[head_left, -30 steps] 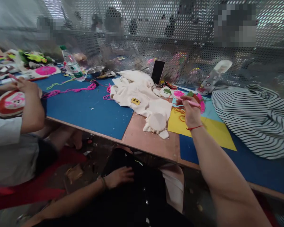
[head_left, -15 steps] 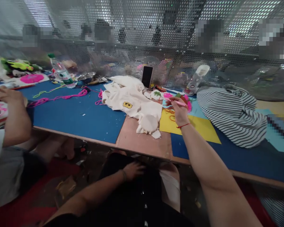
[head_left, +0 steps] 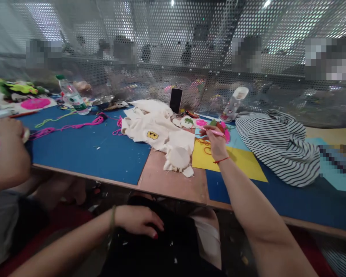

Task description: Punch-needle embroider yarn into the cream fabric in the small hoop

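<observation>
In the head view my right hand (head_left: 217, 145) is closed round a pink pen-shaped tool (head_left: 216, 132), held over the far side of the table; its tip is too small to make out. Beneath and beside it lie orange yarn (head_left: 204, 143), a yellow sheet (head_left: 236, 163) and small embroidered pieces, among them a pink flower (head_left: 202, 122). My left hand (head_left: 138, 220) rests above my dark-clothed lap, fingers loosely stretched, holding nothing. Left of my right hand is a crumpled cream cloth (head_left: 170, 129) with a yellow patch (head_left: 152, 135). A round cream piece (head_left: 178, 157) lies at its near end.
A phone (head_left: 176, 100) stands upright behind the cloth. A striped cloth hat (head_left: 279, 148) lies right, near a white tumbler (head_left: 234, 104). Leftward are a bottle (head_left: 75, 98), pink yarn (head_left: 75, 125) and another person's arm (head_left: 11, 157). Perforated metal panels (head_left: 161, 73) close the back.
My left hand has moved left and nearer over my lap, and its fingers now show clearly. My right hand stays by the orange yarn with the pink tool. The view has tilted slightly.
</observation>
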The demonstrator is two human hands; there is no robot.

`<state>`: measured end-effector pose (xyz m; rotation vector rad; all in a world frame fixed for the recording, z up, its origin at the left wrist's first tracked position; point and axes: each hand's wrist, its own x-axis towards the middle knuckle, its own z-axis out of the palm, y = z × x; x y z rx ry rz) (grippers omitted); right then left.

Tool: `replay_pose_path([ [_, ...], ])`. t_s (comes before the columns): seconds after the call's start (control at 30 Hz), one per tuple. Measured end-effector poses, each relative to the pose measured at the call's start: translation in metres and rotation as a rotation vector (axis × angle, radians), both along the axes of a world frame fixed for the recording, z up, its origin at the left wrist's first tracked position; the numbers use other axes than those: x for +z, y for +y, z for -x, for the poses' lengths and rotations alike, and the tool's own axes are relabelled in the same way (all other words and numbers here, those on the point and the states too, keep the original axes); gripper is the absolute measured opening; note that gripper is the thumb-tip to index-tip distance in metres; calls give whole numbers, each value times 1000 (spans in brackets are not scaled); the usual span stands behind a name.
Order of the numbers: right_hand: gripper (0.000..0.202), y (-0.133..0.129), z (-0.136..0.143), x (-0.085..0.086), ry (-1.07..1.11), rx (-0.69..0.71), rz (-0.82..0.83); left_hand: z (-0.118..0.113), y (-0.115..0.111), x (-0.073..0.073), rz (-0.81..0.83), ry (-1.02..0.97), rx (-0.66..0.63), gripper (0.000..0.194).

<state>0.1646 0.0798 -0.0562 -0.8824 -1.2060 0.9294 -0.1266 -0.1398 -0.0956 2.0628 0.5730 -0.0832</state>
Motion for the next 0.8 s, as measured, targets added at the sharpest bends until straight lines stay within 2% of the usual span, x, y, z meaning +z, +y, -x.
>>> replay_pose_path([
  [0.03, 31, 0, 1, -1, 17, -6, 18, 4, 12, 37, 123, -101, -39, 37],
  [0.07, 33, 1, 2, -2, 32, -6, 38, 6, 27, 71, 146, -168, -11, 37],
  [0.1, 36, 2, 3, -3, 42, 3, 56, 8, 45, 101, 83, -219, 83, 35],
  [0.13, 39, 2, 4, -4, 46, 20, 70, 8, 66, 125, -31, -253, 208, 33],
  [0.17, 41, 2, 5, -5, 45, 41, 81, 6, 89, 142, -173, -261, 355, 30],
  [0.23, 45, 2, 7, -5, 36, 81, 97, -4, 142, 157, -441, -197, 607, 24],
  [0.27, 47, 1, 8, -4, 35, 95, 104, -12, 169, 158, -528, -147, 713, 21],
  [0.33, 50, -1, 9, -1, 30, 113, 115, -32, 218, 150, -565, -84, 869, 20],
  [0.43, 50, -4, 9, 2, 13, 147, 113, -67, 270, 131, -542, -87, 882, 36],
  [0.53, 48, -6, 8, 4, 0, 178, 90, -93, 298, 111, -492, -94, 884, 38],
  [0.6, 46, -7, 8, 4, -7, 192, 82, -102, 311, 99, -451, -95, 897, 38],
  [0.7, 45, -8, 9, 4, -10, 208, 94, -103, 331, 87, -384, -87, 924, 39],
  [0.8, 45, -9, 10, 4, -8, 224, 98, -93, 347, 86, -321, -98, 961, 32],
])
